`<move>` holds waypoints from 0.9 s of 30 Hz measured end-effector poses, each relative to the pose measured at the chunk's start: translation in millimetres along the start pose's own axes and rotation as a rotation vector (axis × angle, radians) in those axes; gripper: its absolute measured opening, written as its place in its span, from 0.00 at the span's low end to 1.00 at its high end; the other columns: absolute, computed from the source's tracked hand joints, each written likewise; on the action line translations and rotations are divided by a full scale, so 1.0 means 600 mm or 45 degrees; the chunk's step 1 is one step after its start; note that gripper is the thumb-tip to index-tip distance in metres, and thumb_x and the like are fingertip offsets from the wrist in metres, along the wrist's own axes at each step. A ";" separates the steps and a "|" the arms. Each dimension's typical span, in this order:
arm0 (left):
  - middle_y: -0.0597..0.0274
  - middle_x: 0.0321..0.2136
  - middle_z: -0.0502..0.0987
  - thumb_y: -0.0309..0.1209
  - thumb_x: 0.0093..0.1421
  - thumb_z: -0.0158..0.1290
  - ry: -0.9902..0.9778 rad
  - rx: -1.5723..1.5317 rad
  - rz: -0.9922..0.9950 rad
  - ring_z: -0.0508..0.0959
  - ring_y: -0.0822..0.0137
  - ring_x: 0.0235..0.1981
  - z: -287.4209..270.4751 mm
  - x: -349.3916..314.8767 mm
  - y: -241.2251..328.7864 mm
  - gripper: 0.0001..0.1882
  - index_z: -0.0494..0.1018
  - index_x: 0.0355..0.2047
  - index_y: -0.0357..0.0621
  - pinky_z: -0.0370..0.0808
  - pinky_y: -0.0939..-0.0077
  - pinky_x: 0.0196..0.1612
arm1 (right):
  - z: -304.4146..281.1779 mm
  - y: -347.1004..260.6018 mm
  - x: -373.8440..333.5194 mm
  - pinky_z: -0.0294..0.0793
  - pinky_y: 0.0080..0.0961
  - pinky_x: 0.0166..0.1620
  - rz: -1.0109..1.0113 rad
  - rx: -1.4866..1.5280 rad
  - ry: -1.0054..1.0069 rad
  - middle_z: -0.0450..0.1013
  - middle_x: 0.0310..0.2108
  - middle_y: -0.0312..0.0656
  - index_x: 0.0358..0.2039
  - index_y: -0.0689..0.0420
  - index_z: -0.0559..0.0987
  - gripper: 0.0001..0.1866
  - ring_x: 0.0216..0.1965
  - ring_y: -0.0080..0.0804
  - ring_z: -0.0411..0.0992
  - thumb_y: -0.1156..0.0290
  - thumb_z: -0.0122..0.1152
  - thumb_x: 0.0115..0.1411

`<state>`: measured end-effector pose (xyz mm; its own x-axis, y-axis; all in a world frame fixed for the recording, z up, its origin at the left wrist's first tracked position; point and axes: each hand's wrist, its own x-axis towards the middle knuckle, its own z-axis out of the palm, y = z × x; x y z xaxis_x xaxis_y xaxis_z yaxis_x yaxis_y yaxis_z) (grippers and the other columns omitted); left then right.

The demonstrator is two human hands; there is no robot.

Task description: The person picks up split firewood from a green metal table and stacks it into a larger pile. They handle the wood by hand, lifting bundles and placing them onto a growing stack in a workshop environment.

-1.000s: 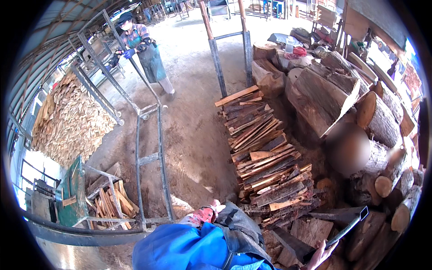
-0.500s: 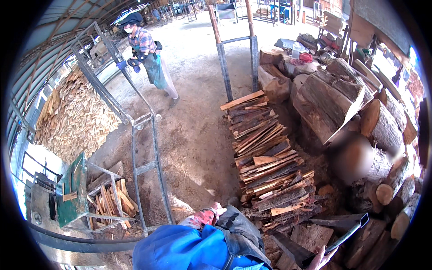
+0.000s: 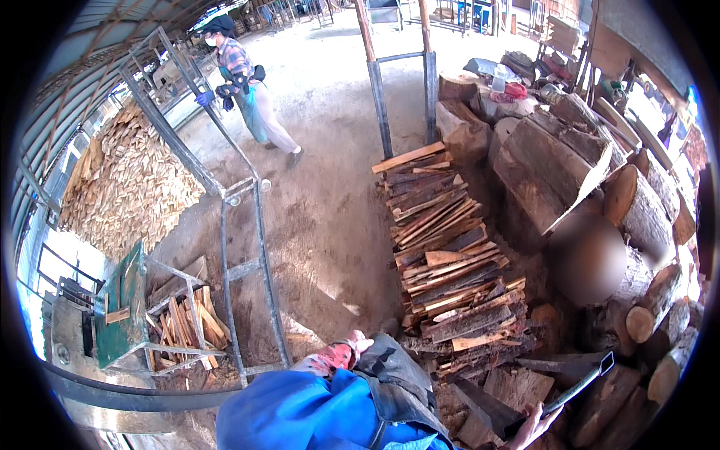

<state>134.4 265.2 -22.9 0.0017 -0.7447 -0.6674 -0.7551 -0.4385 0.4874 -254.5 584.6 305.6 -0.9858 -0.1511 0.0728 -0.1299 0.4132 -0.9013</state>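
Observation:
My left hand (image 3: 361,342) shows beyond a red patterned sleeve, in front of my body beside a dark apron (image 3: 401,375). It is small and bright, so how its fingers lie is unclear. At the lower right my right hand (image 3: 531,429) has its fingers round the near end of a grey metal tube (image 3: 577,391). The tube slants up and away to the right and ends in a hollow rectangular mouth. Ahead of me lies a long row of split firewood (image 3: 457,262), stacked crosswise. Two upright posts (image 3: 380,109) stand at its far end.
Large logs (image 3: 547,165) are heaped along the right. To the left lie a metal frame (image 3: 244,270), a green-sided machine (image 3: 124,315) with split sticks (image 3: 187,322), and a big firewood pile (image 3: 131,184). Another person (image 3: 244,86) stands at the far left by an upright frame.
The other person's legs are now farther apart, with one foot farther right. My left hand is slightly higher and farther left in view. My right hand stays at the tube.

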 end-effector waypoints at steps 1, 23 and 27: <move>0.63 0.24 0.70 0.40 0.46 0.67 0.011 -0.070 0.004 0.72 0.63 0.32 -0.004 0.001 -0.004 0.17 0.68 0.22 0.48 0.70 0.65 0.38 | -0.001 -0.009 0.000 0.64 0.37 0.58 0.008 -0.017 0.003 0.65 0.57 0.57 0.63 0.61 0.61 0.39 0.55 0.47 0.66 0.59 0.67 0.57; 0.68 0.13 0.68 0.38 0.50 0.66 -0.022 -0.281 -0.002 0.67 0.72 0.15 -0.155 0.234 -0.212 0.22 0.62 0.14 0.49 0.64 0.69 0.19 | 0.142 -0.177 -0.154 0.62 0.37 0.59 0.177 -0.914 0.293 0.62 0.58 0.62 0.63 0.66 0.60 0.38 0.56 0.52 0.65 0.47 0.51 0.64; 0.62 0.16 0.73 0.37 0.50 0.64 -0.247 -0.502 -0.163 0.71 0.70 0.18 -0.260 0.245 -0.227 0.17 0.68 0.16 0.46 0.69 0.69 0.22 | 0.122 -0.089 -0.140 0.63 0.41 0.58 0.081 -1.281 0.228 0.60 0.58 0.63 0.66 0.64 0.53 0.42 0.57 0.57 0.63 0.46 0.52 0.62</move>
<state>339.5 136.9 -99.6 -0.0723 -0.5803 -0.8112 -0.4497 -0.7070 0.5458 -156.9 509.3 316.1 -0.9847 -0.0005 0.1742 -0.0246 0.9904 -0.1360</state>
